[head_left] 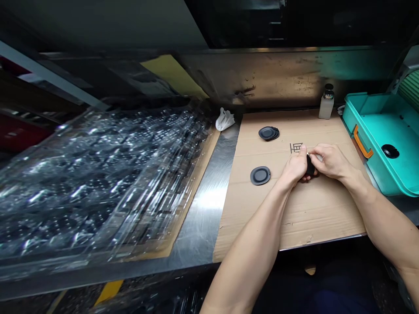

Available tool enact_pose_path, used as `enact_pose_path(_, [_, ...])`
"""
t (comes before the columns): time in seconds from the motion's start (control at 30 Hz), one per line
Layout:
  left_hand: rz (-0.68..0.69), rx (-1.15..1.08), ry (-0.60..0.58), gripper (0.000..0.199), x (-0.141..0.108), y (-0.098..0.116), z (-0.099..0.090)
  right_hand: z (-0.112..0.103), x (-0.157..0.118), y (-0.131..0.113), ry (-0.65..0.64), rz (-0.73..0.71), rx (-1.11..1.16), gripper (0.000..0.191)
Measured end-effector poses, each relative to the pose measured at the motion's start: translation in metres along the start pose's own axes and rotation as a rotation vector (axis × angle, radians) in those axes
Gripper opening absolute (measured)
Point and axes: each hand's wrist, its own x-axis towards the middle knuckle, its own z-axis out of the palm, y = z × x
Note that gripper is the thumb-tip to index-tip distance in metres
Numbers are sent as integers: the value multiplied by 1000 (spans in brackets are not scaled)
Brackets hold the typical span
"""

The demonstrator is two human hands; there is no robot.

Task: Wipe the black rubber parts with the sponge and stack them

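Over brown cardboard (314,213), 2 hands (295,165) (330,160) hold 1 black piece (309,167).

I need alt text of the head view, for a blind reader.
A person's left hand and right hand hold a small black piece over brown cardboard. Flat black round discs lie to the left; an open turquoise plastic bin stands to the right.

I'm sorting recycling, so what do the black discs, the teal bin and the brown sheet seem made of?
Black discs: matte, probably plastic or rubber; even, dull surface. Teal bin: likely smooth plastic; molded walls, soft sheen. Brown sheet: apparently matte cardboard; creases, printed marks.
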Motion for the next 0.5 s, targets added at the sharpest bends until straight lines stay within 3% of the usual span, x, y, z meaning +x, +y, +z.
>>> enact_pose_path(0.23, [25, 26, 57, 72, 7, -9, 0, -1, -1, -5, -65, 116, -102, 18])
enact_pose_path(0.5, [8, 4, 21, 73, 9, -9, 0, -1, 0, -6, 11, 34, 59, 24])
